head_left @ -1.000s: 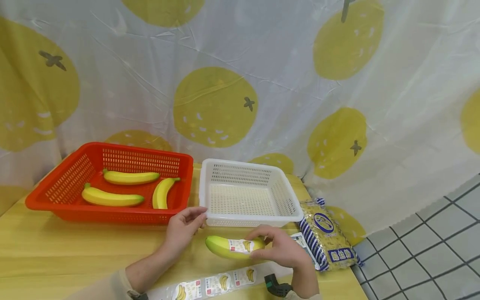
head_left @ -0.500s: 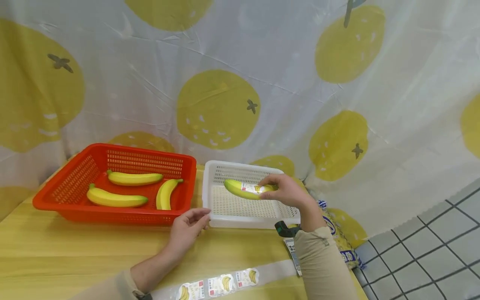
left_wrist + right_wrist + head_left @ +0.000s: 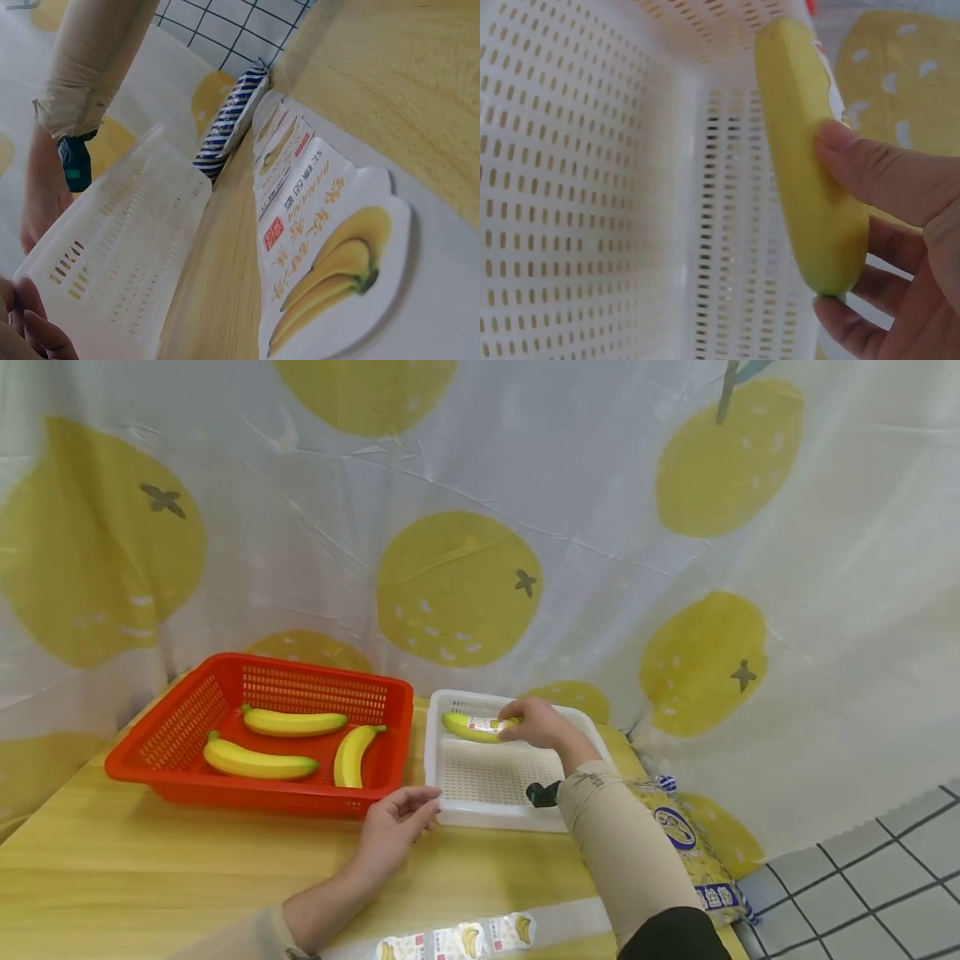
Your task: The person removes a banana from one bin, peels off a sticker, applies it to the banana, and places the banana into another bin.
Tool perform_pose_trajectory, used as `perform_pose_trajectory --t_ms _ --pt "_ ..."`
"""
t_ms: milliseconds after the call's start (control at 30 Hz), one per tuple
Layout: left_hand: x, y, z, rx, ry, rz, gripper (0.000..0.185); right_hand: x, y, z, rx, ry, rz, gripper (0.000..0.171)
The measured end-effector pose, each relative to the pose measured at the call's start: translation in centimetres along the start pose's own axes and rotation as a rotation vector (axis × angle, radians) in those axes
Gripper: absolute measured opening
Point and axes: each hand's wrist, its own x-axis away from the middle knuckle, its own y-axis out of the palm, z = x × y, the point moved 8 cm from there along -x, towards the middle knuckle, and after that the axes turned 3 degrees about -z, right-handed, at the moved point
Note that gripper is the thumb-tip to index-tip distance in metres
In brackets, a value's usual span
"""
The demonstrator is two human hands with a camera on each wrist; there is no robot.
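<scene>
Our right hand (image 3: 536,724) has its grip curled tight round one end of the labelled banana (image 3: 474,727), while our left hand (image 3: 395,825) rests flat-fingered against the white basket (image 3: 495,814)'s near rim. Since half a second ago we've carried the banana lower, toward the basket's far wall. It lies roughly level, long axis sideways, free tip pointing away from the grip toward the red basket (image 3: 187,735).
</scene>
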Motion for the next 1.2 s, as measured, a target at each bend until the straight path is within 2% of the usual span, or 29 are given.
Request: perform_pose_trajectory --t_ms 200,667,1033,1200 --pt "0.4 0.3 0.0 0.004 -0.001 0.012 0.025 -0.8 2.0 0.9 -0.013 0.013 -0.056 0.036" --pt "0.5 0.7 -0.1 0.021 -0.009 0.008 0.025 -0.9 5.1 3.1 0.074 0.035 -0.098 0.029" --pt "0.4 0.5 0.1 0.027 -0.015 0.006 0.023 -2.0 5.0 2.5 0.151 0.035 -0.020 0.036" --pt "0.3 0.4 0.1 0.032 -0.008 0.006 0.023 -2.6 5.0 2.8 0.125 0.087 -0.006 0.022"
